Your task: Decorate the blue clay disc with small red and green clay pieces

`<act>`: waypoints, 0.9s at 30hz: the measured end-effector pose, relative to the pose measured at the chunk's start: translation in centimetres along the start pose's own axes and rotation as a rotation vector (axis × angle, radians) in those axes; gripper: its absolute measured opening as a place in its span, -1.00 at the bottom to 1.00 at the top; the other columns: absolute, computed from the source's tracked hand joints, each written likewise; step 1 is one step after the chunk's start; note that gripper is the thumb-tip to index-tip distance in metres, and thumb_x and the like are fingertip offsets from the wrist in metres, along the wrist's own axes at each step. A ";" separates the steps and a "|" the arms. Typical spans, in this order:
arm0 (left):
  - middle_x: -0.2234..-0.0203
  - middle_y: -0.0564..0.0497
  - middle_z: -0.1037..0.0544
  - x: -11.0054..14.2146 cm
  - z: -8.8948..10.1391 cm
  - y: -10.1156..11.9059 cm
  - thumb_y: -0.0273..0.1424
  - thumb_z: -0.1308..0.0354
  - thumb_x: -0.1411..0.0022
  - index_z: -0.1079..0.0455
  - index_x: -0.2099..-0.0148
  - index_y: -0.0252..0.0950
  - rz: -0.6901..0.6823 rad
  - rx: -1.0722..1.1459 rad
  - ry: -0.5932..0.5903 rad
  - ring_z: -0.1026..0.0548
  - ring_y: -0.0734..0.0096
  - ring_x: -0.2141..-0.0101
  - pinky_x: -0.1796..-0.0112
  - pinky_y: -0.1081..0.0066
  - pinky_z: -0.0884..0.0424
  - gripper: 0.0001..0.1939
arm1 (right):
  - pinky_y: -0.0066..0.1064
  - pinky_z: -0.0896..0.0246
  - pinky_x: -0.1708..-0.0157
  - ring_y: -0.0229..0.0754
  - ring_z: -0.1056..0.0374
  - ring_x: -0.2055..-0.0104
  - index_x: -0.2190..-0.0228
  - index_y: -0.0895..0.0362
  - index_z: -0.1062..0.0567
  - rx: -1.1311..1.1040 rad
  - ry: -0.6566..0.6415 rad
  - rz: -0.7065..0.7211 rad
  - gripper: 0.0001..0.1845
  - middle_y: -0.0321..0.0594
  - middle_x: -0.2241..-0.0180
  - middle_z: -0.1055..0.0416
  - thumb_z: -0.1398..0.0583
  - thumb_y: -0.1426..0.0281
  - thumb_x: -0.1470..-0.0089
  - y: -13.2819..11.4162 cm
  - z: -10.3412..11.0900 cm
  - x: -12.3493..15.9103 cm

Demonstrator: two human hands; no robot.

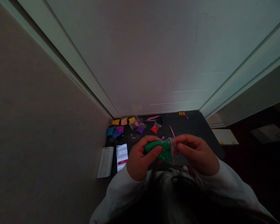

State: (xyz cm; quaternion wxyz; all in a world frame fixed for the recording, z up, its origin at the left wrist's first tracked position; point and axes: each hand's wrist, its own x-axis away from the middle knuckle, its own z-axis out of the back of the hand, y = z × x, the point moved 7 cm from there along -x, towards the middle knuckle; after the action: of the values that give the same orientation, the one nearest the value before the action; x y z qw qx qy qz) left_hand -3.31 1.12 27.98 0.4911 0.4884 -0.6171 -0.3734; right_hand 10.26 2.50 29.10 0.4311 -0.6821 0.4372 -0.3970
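My left hand [140, 158] is closed around a lump of green clay [159, 148] that sits partly inside a clear plastic bag [177, 152]. My right hand [197, 154] pinches the bag's other end with fingers pressed together. Both hands hover over a small dark table [196, 124], close to my body. White sleeves cover both forearms.
Several small bags of coloured clay [121, 126] lie at the table's far left, with scissors [157, 119] and a pink tool [171, 131] behind. A lit phone [122, 156] and a white case [105, 161] lie at the left. A wall and white door stand beyond.
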 end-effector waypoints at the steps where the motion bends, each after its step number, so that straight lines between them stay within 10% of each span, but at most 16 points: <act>1: 0.58 0.10 -0.37 0.0 0.0 0.0 -0.34 -0.20 0.11 -0.32 0.35 -0.31 -0.001 -0.003 0.001 -0.35 0.57 0.65 0.68 0.57 -0.35 -0.77 | -0.42 -0.28 0.46 -0.29 -0.34 0.50 0.46 0.09 -0.50 0.001 -0.002 0.003 -0.86 -0.30 0.54 -0.45 -0.26 0.36 0.21 -0.1 0.0 0.0; 15: 0.59 0.11 -0.37 -0.4 -0.1 0.2 -0.36 -0.18 0.08 -0.32 0.34 -0.31 -0.002 -0.045 0.010 -0.35 0.59 0.67 0.67 0.57 -0.34 -0.79 | -0.44 -0.25 0.46 -0.31 -0.33 0.50 0.46 0.11 -0.50 0.069 0.001 0.005 -0.87 -0.30 0.55 -0.44 -0.23 0.35 0.16 0.2 0.5 -0.7; 27: 0.39 0.01 -0.41 -1.8 1.7 -1.3 -0.32 -0.10 0.00 -0.29 0.20 -0.28 -0.139 -0.390 0.047 -0.40 0.43 0.45 0.45 0.45 -0.37 -0.73 | -0.49 -0.11 0.46 -0.33 -0.24 0.49 0.48 0.15 -0.38 0.809 -0.213 0.131 -0.86 -0.31 0.54 -0.35 -0.06 0.37 0.01 0.9 -0.3 -1.3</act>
State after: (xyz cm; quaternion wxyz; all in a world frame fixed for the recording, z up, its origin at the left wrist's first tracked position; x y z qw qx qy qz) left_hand -4.61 2.54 25.91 0.5636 0.4341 -0.4865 -0.5072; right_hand 9.40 3.43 28.18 0.7312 -0.4659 0.2414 -0.4359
